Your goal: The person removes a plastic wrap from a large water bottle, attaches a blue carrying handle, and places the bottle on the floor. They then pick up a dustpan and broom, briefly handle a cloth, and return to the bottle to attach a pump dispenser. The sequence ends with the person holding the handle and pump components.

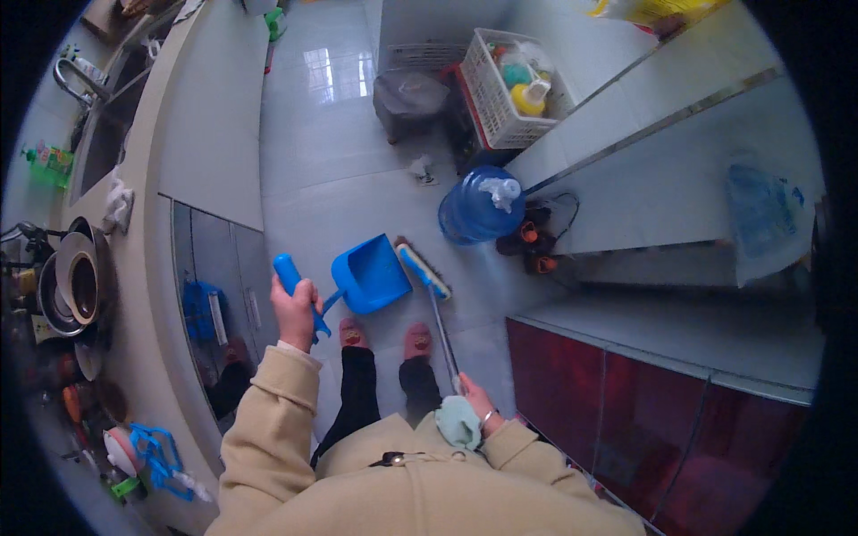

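Observation:
My left hand (296, 308) is wrapped round the handle of a blue dustpan (372, 277), whose pan is low by the floor in front of my feet. With my right hand (478, 399) I grip the grey stick of a broom (425, 272), its white and blue head with dark bristles lying just right of the pan's open edge. A pale green cloth-like piece (458, 422) hangs at my right wrist, partly over the stick's upper end. Whether any dirt lies in the pan is too small to tell.
A blue water bottle (478, 207) stands right of the broom, with dark orange-marked items (532, 234) beside it. Beyond are a white basket (514, 89), a covered stool (409, 100) and litter (424, 170) on the floor. A counter (147, 295) runs left; red cabinets (617, 411) flank my right.

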Action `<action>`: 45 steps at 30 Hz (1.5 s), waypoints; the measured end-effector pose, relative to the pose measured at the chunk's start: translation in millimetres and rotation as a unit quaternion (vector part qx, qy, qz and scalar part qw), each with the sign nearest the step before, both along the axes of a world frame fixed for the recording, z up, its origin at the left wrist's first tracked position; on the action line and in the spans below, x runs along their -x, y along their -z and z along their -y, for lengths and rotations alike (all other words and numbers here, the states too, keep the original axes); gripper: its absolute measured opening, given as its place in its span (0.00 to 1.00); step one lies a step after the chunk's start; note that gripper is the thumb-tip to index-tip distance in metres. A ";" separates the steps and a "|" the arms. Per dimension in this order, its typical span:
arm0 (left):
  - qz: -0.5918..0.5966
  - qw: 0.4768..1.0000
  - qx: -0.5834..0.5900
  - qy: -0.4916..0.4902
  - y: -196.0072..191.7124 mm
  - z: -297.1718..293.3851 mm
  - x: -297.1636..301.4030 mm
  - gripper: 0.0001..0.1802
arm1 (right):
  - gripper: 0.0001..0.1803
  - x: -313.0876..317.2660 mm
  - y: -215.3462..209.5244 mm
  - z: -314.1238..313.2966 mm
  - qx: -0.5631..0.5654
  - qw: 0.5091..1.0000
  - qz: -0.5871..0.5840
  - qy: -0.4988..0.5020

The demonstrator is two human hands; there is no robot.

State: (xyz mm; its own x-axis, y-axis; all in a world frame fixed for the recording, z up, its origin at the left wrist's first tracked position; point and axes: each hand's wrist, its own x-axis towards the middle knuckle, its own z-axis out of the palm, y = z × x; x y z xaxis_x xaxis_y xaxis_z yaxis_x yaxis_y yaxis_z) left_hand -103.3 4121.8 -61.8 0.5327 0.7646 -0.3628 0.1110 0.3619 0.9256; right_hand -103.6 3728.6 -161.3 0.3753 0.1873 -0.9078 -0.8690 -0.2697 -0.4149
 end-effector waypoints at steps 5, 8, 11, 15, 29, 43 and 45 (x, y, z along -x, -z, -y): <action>-0.015 0.999 0.000 -0.044 0.1 -20.3 22.8 0.07 | 0.40 -30.3 52.4 -38.9 0.102 0.956 0.161 -0.222; -0.017 0.999 -0.002 -0.052 1.4 -24.7 32.2 0.08 | 0.40 -23.4 69.8 -64.0 0.152 0.948 0.146 -0.240; -0.027 0.998 0.012 -0.056 3.3 -26.1 34.5 0.09 | 0.36 12.5 63.3 -87.1 0.139 0.956 0.104 -0.237; -0.005 0.999 0.007 -0.052 6.9 -29.9 31.4 0.09 | 0.26 -0.7 16.6 -68.5 -0.062 0.971 -0.078 -0.215; -0.029 0.987 0.024 -0.156 3.3 11.1 44.8 0.11 | 0.40 -130.4 48.1 -127.4 0.100 0.859 0.265 -0.426; -0.052 0.975 0.022 -0.214 4.8 44.1 47.8 0.08 | 0.34 -198.3 -30.1 -10.9 -0.202 0.933 -0.235 -0.184; -0.042 0.974 0.021 -0.222 4.2 50.3 67.5 0.09 | 0.34 -188.2 -38.4 -6.7 -0.204 0.944 -0.189 -0.180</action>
State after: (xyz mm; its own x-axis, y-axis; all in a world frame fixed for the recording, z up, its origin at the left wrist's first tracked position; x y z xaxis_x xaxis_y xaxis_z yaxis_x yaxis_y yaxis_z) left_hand -170.8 4071.5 -65.9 0.1189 0.8967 -0.4264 0.0097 0.4284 0.9035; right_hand 84.6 3735.2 -122.8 -0.1145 0.6037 -0.7889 -0.8585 -0.4597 -0.2271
